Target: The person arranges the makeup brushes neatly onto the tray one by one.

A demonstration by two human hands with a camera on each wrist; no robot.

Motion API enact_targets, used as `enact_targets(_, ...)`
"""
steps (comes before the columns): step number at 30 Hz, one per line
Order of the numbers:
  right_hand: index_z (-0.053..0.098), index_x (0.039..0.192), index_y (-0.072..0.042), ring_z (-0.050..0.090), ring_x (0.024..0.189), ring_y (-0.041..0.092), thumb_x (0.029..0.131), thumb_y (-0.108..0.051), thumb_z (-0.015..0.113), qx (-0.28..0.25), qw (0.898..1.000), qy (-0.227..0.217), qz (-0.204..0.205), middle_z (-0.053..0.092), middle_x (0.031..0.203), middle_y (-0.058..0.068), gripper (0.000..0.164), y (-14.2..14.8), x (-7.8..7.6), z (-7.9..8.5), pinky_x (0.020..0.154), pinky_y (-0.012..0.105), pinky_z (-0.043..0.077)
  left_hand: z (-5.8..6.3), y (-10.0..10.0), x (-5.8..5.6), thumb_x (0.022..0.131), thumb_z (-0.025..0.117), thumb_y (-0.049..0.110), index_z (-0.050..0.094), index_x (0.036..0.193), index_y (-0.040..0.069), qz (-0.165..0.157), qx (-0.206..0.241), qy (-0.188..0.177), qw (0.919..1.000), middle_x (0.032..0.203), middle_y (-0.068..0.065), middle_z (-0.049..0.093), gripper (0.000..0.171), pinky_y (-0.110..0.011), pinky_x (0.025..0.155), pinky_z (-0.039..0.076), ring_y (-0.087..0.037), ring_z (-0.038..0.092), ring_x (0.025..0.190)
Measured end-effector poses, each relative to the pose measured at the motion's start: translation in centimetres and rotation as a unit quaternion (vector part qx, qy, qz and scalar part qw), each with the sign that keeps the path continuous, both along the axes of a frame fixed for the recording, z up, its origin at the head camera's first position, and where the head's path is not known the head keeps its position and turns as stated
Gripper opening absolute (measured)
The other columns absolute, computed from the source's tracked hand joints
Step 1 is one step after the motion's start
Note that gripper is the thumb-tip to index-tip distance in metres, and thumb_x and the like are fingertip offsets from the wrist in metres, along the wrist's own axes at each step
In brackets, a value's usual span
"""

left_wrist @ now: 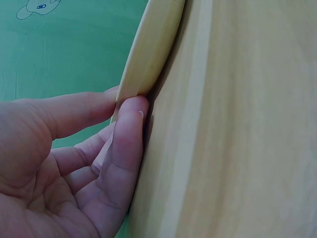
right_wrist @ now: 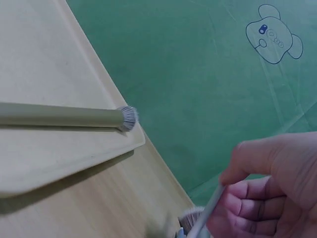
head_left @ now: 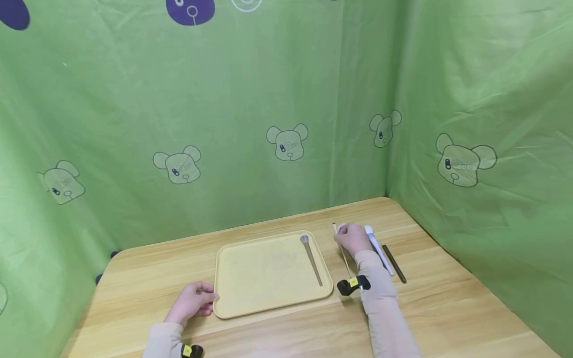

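Note:
A yellow rectangular tray [head_left: 259, 276] lies on the wooden table. My left hand [head_left: 191, 301] pinches its near left corner, thumb on the rim and fingers beneath, as the left wrist view shows. Along the tray's right side rests a makeup brush [head_left: 312, 261] with an olive handle and grey bristles. To the right of the tray, my right hand [head_left: 353, 238] pinches a thin, pale-handled makeup brush [head_left: 345, 258] with a dark tip. In the right wrist view its handle [right_wrist: 204, 215] runs down from between thumb and fingers. A larger brush's bristles [right_wrist: 189, 216] show behind it.
Right of my right hand lie a pale blue-white brush [head_left: 381, 253] and a dark slim stick [head_left: 395, 264]. My forearm partly covers things there. Green curtains [head_left: 241, 199] with bear outlines hang behind the wooden table [head_left: 286, 333] and along both sides.

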State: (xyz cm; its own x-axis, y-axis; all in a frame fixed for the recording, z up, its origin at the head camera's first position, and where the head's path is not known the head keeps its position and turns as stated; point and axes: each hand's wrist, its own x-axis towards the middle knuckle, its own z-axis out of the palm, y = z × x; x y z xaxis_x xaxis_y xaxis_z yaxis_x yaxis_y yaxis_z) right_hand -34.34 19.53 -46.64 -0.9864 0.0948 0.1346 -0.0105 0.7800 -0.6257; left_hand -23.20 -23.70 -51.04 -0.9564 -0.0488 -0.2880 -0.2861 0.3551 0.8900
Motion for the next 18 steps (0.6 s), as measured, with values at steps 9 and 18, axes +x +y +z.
enact_targets(9,0.059,0.075,-0.008,0.051,0.051,0.013,0.073,-0.020,0.058,-0.017,0.999,0.035,-0.010,0.057,0.056,0.001,0.012,-0.8,0.0,1.0,0.050,0.023,0.040,0.1,0.0,0.1,0.076,0.068,0.013,0.052,0.105,-0.005,0.002,0.002,-0.001,1.0000,0.077,-0.008,0.060,0.038,-0.029,0.058,0.056,-0.015,0.058,0.060)
enact_targets(18,0.057,0.076,-0.008,0.051,0.045,0.010,0.073,-0.017,0.058,-0.043,0.997,0.058,0.008,0.058,0.055,0.001,0.010,-2.5,0.2,1.5,0.046,0.021,0.041,0.0,0.0,0.0,0.075,0.068,0.013,0.052,0.104,-0.005,0.002,0.001,-0.001,1.0000,0.075,-0.008,0.060,0.037,-0.029,0.057,0.056,-0.015,0.058,0.060)
